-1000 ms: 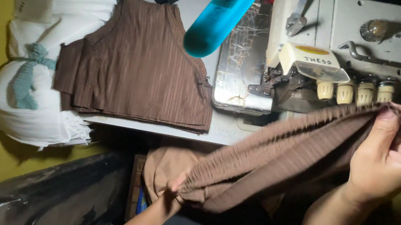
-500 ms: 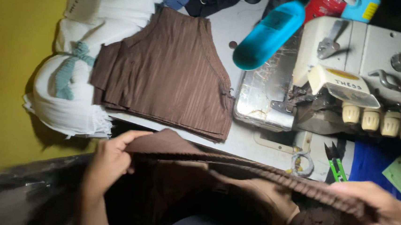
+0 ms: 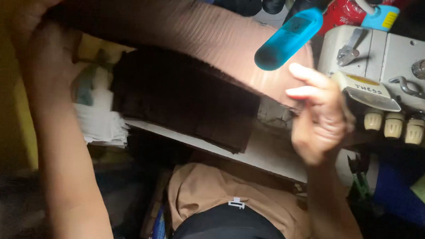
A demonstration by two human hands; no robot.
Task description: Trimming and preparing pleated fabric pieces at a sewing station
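The left hand (image 3: 38, 37) is raised high at the upper left, its grip clenched on one end of a long band of ribbed brown fabric (image 3: 189, 28) that stretches across the top of the view above the counter. The right hand (image 3: 317, 117) meets the band's other end, fingers (image 3: 308, 74) extended; whether that grip actually pinches the cloth cannot be told. Beneath the band, a stack of dark brown pleated fabric pieces (image 3: 188, 108) lies on the white counter (image 3: 265, 155), beside folded white cloth (image 3: 100, 124). A bright blue cylindrical tube (image 3: 288, 40) slants over the band, and a cream sewing machine (image 3: 401, 63) with a row of knobs (image 3: 404, 129) stands at right.
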